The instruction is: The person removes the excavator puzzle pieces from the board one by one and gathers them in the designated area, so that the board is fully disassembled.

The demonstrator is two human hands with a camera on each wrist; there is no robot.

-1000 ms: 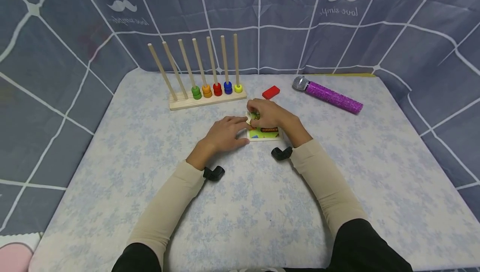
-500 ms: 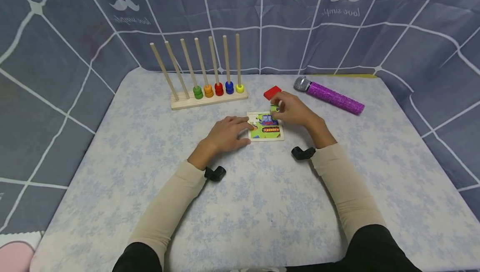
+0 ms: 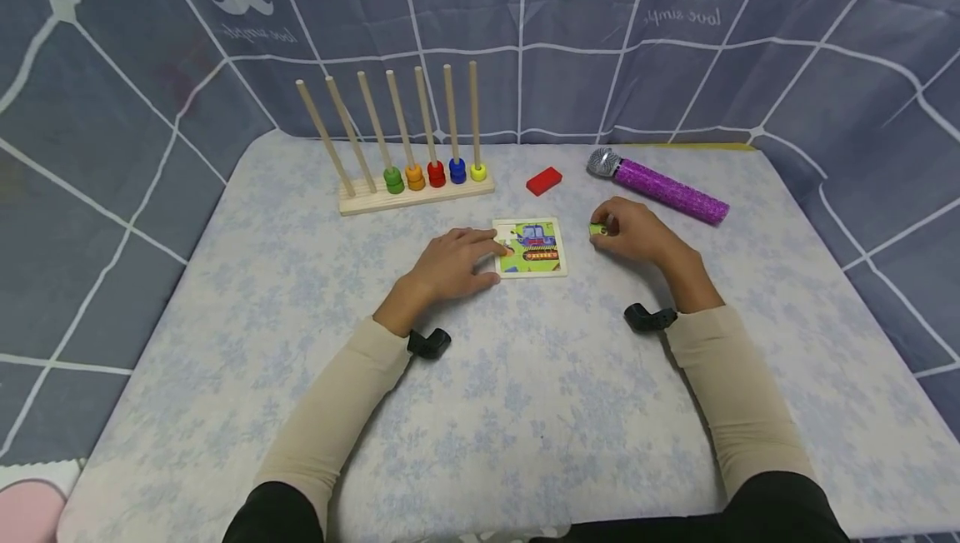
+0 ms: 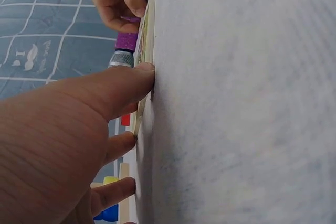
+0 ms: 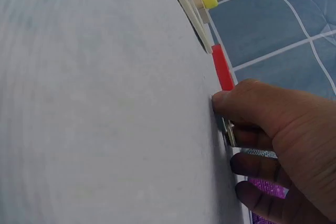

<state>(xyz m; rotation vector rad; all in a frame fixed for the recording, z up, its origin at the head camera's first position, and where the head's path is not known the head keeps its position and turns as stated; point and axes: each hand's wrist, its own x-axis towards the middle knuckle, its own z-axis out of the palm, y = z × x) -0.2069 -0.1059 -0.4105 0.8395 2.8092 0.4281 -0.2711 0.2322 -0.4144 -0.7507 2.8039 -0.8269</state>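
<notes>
A small square picture puzzle [image 3: 534, 274], with a blue and red tracked vehicle on green in a pale wooden frame, lies mid-table. My left hand [image 3: 446, 266] rests at its left edge with fingers extended; in the left wrist view the thumb [image 4: 139, 77] touches the frame's side. To the right of the puzzle, my right hand [image 3: 637, 231] pinches a small green puzzle piece [image 3: 597, 229] between thumb and fingers, low over the tablecloth. The right wrist view shows the thin puzzle piece [image 5: 230, 134] edge-on, partly hidden by the thumb.
Behind the puzzle lies a red block [image 3: 543, 181]. A purple glittery microphone [image 3: 667, 193] lies beyond my right hand. At the back left stands a wooden peg rack [image 3: 416, 203] with coloured rings on several pegs. A grey-blue curtain [image 3: 480, 18] closes off the back.
My right hand has lifted the green puzzle piece off the puzzle's upper left and carried it right, down near the tablecloth. My left hand has stayed at the puzzle's left edge.
</notes>
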